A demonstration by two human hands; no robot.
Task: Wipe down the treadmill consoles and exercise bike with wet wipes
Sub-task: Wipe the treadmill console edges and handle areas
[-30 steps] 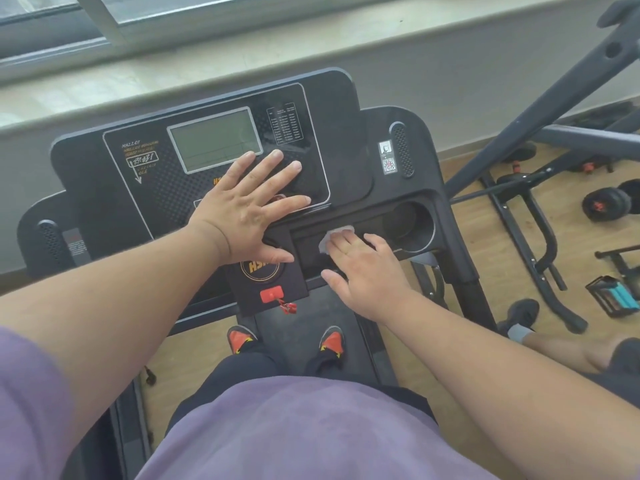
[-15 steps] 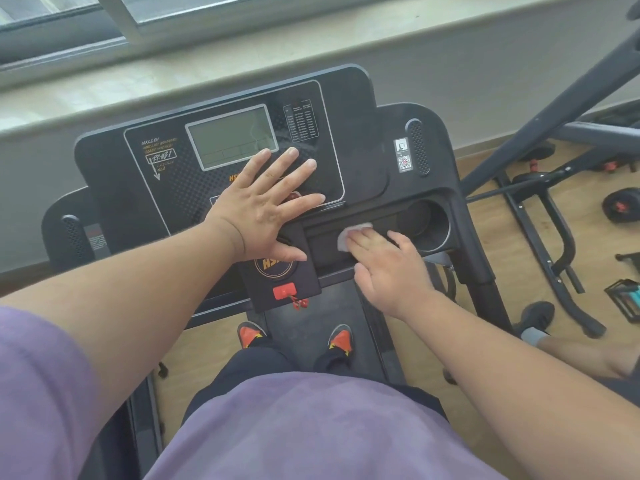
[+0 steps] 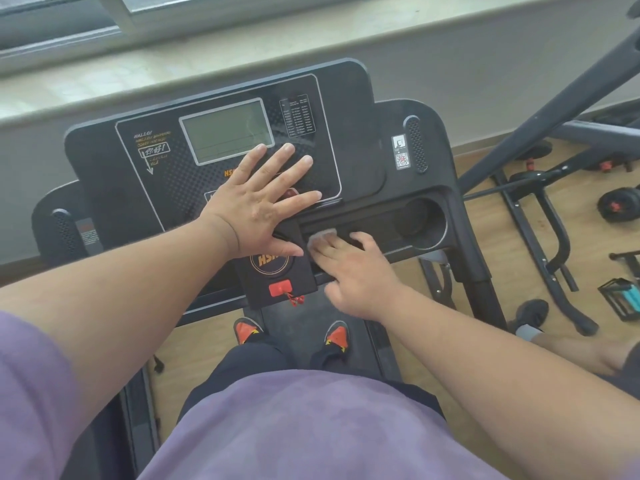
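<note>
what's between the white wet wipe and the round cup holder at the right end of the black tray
Nothing visible. The white wet wipe, pressed under the right hand, lies at the tray's left end; the recess runs bare to the round cup holder.

The tray point(image 3: 374, 223) lies open rightward to the cup well point(image 3: 420, 216); the centre post point(image 3: 273, 268) blocks leftward.
</note>
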